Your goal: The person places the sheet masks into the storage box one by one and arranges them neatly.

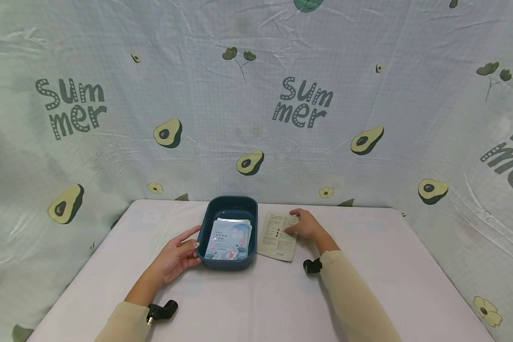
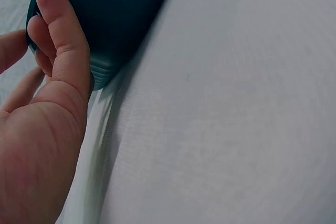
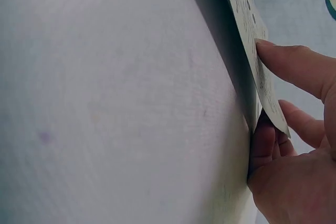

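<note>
A dark blue plastic bin point(image 1: 249, 223) stands on the table in the head view. Several flat light-blue packets point(image 1: 227, 240) with a flower print lie stacked inside it. My left hand point(image 1: 177, 259) holds the bin by its left side near the front corner; its thumb point(image 2: 63, 35) lies against the bin's wall in the left wrist view. To the bin's right lies a flat beige packet point(image 1: 278, 237) printed with small text and a barcode. My right hand point(image 1: 308, 227) pinches its right edge, thumb point(image 3: 294, 66) on the printed face and fingers underneath, lifting that edge off the cloth.
A pale cloth covers the table point(image 1: 359, 266). Behind it hangs a light curtain point(image 1: 213, 104) printed with avocados and lettering. A black wrist camera point(image 1: 162, 311) is strapped to the left wrist, another black camera point(image 1: 312, 266) to the right.
</note>
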Demonstrator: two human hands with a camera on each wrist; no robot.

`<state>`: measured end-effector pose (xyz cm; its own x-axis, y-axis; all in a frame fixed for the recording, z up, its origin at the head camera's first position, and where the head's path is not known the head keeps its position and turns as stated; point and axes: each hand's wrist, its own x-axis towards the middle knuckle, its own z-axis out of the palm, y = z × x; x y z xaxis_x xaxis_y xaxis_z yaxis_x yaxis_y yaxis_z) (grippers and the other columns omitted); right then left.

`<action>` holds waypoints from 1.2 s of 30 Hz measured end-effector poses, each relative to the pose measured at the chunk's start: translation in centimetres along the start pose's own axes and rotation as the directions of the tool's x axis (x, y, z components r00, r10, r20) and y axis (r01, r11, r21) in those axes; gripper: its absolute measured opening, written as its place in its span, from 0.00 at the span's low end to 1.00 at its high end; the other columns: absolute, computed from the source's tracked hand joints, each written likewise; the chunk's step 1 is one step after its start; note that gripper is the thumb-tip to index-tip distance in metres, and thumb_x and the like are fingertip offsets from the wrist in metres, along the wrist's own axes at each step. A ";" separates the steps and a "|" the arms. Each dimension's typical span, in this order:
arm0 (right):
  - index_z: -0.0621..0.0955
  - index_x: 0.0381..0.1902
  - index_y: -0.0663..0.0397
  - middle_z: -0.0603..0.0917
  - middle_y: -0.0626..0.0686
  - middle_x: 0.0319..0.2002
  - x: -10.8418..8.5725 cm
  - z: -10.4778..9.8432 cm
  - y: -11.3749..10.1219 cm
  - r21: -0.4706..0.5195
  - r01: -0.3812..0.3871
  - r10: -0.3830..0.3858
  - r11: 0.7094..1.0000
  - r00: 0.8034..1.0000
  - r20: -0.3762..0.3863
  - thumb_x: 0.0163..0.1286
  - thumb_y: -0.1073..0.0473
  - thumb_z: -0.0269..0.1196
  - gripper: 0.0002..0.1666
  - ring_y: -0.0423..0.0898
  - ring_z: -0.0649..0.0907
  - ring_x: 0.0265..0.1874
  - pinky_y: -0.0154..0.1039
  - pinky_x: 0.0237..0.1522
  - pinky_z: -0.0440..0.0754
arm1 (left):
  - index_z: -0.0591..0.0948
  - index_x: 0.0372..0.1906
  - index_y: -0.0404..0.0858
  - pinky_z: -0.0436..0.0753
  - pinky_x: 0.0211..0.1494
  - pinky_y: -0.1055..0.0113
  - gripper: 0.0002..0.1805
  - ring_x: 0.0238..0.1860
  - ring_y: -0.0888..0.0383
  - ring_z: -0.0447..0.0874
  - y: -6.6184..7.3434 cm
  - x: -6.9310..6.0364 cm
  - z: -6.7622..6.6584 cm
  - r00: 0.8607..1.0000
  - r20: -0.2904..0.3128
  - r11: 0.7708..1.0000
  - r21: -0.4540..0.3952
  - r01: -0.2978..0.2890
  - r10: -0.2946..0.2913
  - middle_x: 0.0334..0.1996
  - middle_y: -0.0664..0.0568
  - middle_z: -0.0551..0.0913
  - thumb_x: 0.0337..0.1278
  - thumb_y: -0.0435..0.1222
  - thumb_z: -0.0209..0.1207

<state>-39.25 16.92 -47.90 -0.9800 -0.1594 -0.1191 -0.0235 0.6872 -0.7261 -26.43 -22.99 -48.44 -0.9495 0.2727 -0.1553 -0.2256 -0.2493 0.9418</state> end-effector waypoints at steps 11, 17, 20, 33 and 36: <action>0.72 0.71 0.55 0.74 0.62 0.69 -0.8 0.1 -0.1 0.049 -0.022 0.023 0.999 1.000 -0.018 0.60 0.57 0.76 0.43 0.57 0.76 0.64 0.57 0.70 0.72 | 0.51 0.83 0.43 0.88 0.46 0.68 0.36 0.34 0.62 0.81 0.1 -0.1 -0.1 1.000 0.001 1.000 0.014 0.004 -0.004 0.42 0.54 0.81 0.78 0.32 0.51; 0.73 0.70 0.53 0.76 0.61 0.67 -1.3 0.1 0.0 0.075 -0.046 0.047 0.996 0.999 -0.021 0.61 0.54 0.75 0.41 0.54 0.77 0.57 0.52 0.61 0.77 | 0.51 0.83 0.44 0.88 0.47 0.68 0.36 0.35 0.62 0.81 0.1 0.0 -0.2 1.000 0.002 1.000 0.015 0.008 -0.008 0.43 0.53 0.81 0.78 0.32 0.51; 0.74 0.70 0.52 0.76 0.62 0.67 -1.5 0.1 0.0 0.081 -0.041 0.043 0.996 0.999 -0.027 0.61 0.53 0.75 0.40 0.54 0.77 0.56 0.49 0.58 0.78 | 0.51 0.83 0.44 0.89 0.47 0.67 0.36 0.35 0.62 0.81 0.1 0.0 -0.2 1.000 0.000 1.000 0.017 0.007 -0.007 0.43 0.53 0.81 0.78 0.32 0.51; 0.74 0.68 0.56 0.87 0.56 0.55 -2.3 0.1 0.6 0.175 0.000 0.008 0.985 0.999 -0.045 0.60 0.53 0.77 0.41 0.45 0.85 0.47 0.43 0.54 0.81 | 0.51 0.83 0.43 0.89 0.46 0.68 0.37 0.34 0.62 0.82 0.0 0.1 -0.3 1.000 0.002 1.000 0.017 0.000 0.000 0.42 0.53 0.81 0.78 0.32 0.51; 0.73 0.69 0.56 0.88 0.57 0.52 -2.5 0.1 0.8 0.230 0.009 -0.002 0.973 1.000 -0.030 0.61 0.55 0.76 0.41 0.44 0.86 0.43 0.37 0.45 0.83 | 0.51 0.83 0.43 0.89 0.46 0.68 0.37 0.34 0.62 0.81 -0.1 0.1 -0.3 1.000 0.005 1.000 0.016 0.000 0.000 0.41 0.53 0.81 0.78 0.32 0.52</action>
<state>-36.78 17.81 -48.22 -0.9855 -0.1391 -0.0973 0.0141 0.5043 -0.8634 -26.61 -23.26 -48.61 -0.9485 0.2772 -0.1534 -0.2215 -0.2340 0.9467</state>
